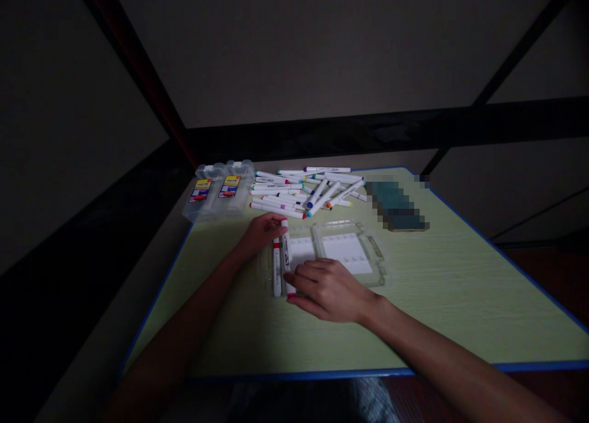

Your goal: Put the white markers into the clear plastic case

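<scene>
A clear plastic marker case (350,251) lies open on the pale green table (460,288). Two white markers (281,260) lie side by side in its left half. My left hand (260,232) pinches the far end of the right-hand marker, fingers closed. My right hand (329,288) rests at the near end of the same markers, fingers curled on them. A loose pile of white markers with coloured caps (304,193) lies beyond the case.
Two closed clear marker cases with yellow labels (218,193) stand at the far left corner. A blurred dark teal object (398,205) lies at the far right. Dark bed-frame bars run behind the table, which has a blue edge.
</scene>
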Demonstrator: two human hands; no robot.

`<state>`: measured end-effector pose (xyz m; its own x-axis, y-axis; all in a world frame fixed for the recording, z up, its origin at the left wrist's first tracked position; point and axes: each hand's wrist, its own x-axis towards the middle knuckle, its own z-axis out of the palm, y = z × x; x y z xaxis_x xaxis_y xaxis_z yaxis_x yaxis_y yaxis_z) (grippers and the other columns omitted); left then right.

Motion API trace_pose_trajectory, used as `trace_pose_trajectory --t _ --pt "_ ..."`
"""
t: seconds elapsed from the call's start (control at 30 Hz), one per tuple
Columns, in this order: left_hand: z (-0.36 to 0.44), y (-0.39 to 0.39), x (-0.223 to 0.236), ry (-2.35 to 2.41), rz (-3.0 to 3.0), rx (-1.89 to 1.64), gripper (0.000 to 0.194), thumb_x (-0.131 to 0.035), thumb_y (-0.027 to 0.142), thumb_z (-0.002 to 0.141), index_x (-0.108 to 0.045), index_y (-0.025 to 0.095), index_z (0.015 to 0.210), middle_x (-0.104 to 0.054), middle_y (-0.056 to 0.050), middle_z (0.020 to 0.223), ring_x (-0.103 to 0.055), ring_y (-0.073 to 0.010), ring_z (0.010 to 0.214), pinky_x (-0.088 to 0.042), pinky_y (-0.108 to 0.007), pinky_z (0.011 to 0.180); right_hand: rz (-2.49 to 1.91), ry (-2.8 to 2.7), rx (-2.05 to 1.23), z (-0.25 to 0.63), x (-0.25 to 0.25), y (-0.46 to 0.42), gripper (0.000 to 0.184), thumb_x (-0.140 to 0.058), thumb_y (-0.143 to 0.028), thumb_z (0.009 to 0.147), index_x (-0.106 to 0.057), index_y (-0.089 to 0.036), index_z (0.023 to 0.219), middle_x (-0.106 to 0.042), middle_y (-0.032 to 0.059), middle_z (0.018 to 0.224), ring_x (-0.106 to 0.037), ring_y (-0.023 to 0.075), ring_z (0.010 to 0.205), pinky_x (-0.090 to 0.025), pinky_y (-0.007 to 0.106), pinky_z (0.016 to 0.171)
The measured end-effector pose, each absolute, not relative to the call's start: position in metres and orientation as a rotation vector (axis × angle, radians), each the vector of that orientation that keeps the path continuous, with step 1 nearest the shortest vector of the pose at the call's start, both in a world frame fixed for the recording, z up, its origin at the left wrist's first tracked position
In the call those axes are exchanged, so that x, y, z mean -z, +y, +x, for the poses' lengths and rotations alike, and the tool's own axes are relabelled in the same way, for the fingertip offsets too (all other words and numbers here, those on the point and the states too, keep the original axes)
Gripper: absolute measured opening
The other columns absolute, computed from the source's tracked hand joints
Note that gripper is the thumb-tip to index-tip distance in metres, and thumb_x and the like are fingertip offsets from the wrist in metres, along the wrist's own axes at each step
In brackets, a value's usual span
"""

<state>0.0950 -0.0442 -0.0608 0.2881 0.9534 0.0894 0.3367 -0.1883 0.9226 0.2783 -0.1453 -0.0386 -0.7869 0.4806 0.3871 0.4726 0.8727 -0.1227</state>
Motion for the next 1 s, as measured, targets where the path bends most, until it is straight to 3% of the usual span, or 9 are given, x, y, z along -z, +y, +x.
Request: trace_pose_trajectory --t 1.0 --pt "0.0972 -0.0467 0.0589 1.214 1.774 -0.874 0.028 -0.061 0.032 0.062 -0.058 0.013 0.082 -0.06 -0.001 0.07 -0.056 -0.0143 0.068 -0.045 -0.026 0.064 -0.709 -2.686 -0.075 0.2778 0.0371 -0.1452 0.03 -0.035 -0.033 0.088 -0.059 -0.015 0.09 -0.059 0.0033 0.075 -0.052 0.0152 0.066 -0.035 0.029 0.06"
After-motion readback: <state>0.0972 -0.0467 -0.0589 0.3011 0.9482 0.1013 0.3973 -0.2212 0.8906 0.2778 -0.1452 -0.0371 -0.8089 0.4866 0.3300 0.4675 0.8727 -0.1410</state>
